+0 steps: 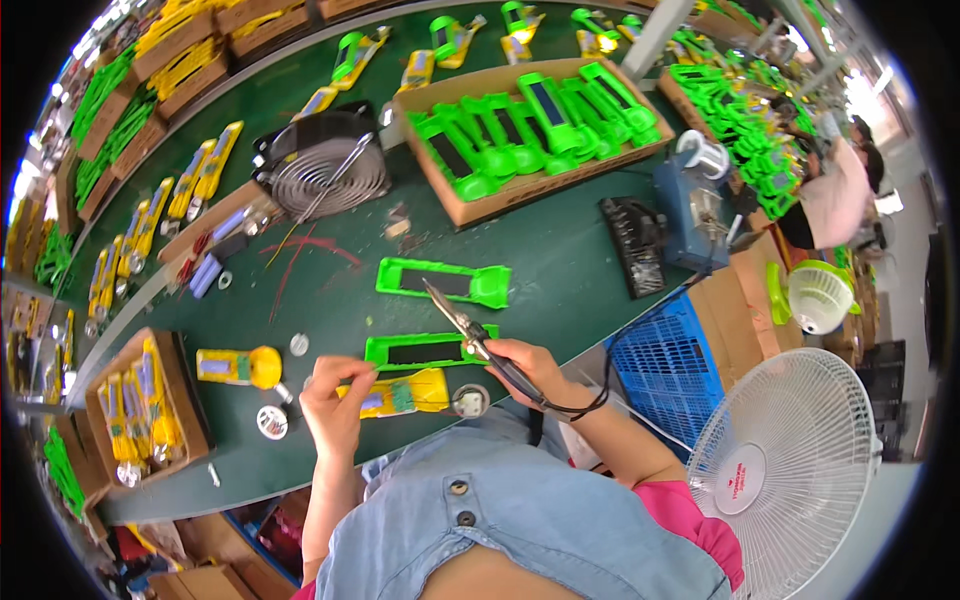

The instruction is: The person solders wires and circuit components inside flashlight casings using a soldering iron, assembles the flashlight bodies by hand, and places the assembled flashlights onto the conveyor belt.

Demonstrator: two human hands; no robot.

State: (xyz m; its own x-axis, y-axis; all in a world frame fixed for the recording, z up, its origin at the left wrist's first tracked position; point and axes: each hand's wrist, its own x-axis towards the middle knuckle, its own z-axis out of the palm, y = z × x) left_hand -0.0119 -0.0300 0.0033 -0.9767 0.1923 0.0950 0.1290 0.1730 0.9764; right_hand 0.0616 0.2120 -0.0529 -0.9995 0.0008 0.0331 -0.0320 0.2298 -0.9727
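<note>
My right hand point(530, 368) is wrapped round the handle of a soldering iron point(510, 373), its tip angled up and left over the table. My left hand point(335, 400) is closed in a pinch at the left end of a yellow lamp housing point(424, 391) with a small green circuit board; what the fingers pinch is too small to make out. At that housing's right end is a round white-and-metal part point(470, 401). Just beyond it lies a green frame with a dark panel point(425, 353), partly behind the iron, and farther off a second green frame point(492, 287).
A carton of green housings point(480, 212) stands at the back, beside a metal fan point(330, 178). Left are another yellow housing point(263, 368) and a carton of yellow ones point(193, 400). Right are a blue power unit point(690, 215), a blue crate point(655, 360) and a white fan point(790, 450).
</note>
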